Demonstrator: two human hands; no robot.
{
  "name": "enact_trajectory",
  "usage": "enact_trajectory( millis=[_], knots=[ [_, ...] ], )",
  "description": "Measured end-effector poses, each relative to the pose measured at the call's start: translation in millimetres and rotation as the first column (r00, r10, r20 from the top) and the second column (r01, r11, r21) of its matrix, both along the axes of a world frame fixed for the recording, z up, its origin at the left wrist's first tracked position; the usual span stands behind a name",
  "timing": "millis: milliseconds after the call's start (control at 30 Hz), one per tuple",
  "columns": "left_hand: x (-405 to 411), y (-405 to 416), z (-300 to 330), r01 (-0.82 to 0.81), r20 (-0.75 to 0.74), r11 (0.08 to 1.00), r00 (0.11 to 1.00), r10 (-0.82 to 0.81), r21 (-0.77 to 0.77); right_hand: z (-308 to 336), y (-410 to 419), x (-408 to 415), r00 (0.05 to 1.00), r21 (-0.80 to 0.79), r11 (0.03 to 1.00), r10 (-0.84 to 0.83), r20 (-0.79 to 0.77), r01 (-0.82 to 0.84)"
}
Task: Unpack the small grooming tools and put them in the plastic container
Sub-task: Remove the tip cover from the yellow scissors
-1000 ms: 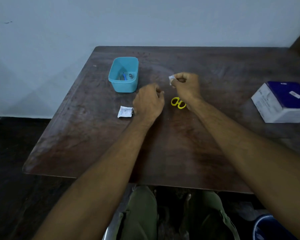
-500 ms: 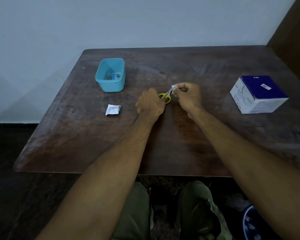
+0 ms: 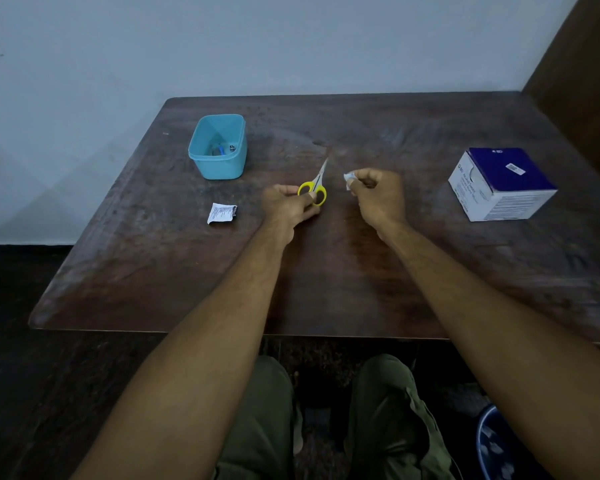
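Note:
My left hand grips small scissors by their yellow handles, the steel blades pointing up and away over the table. To the right, apart from the scissors, my right hand pinches a small white bit of wrapper between thumb and fingers. The turquoise plastic container stands at the back left of the table, holding a few small tools at its bottom. A torn white printed wrapper lies flat on the table left of my left hand.
A blue and white cardboard box sits at the right side of the dark wooden table. The table backs onto a pale wall. My knees show below the front edge, and a blue bin stands on the floor at lower right.
My left hand picked up the scissors from the table. They met the wrapper piece in my right hand, then the hands drew apart, blades now free and pointing away.

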State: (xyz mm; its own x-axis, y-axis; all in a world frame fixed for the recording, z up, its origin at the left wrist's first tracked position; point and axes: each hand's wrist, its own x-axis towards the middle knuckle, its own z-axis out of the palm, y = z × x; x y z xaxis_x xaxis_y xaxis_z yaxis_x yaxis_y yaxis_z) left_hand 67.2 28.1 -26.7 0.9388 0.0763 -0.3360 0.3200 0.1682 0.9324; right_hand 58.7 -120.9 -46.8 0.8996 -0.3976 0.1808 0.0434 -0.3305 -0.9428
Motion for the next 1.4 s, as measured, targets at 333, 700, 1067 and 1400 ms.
enact_trajectory(
  millis=[333, 700, 1067, 1400],
  knots=[
    [-22, 5, -8, 0.052, 0.056, 0.997, 0.997, -0.049, -0.05, 20, 12, -17, 0.944, -0.61, 0.784, 0.275, 0.185, -0.109],
    [-28, 8, -14, 0.083, 0.146, 0.994, 0.987, -0.072, -0.069, 24, 20, -14, 0.956, -0.755, 0.639, 0.288, 0.059, -0.147],
    [-29, 11, -13, 0.073, 0.162, 0.993, 0.985, -0.058, -0.089, 33, 26, -19, 0.945, -0.826, 0.534, 0.326, 0.005, -0.18],
    [-29, 11, -11, 0.089, 0.169, 0.995, 0.982, -0.082, -0.034, 42, 19, -8, 0.975, -0.836, 0.541, 0.22, 0.036, -0.091]
  ],
)
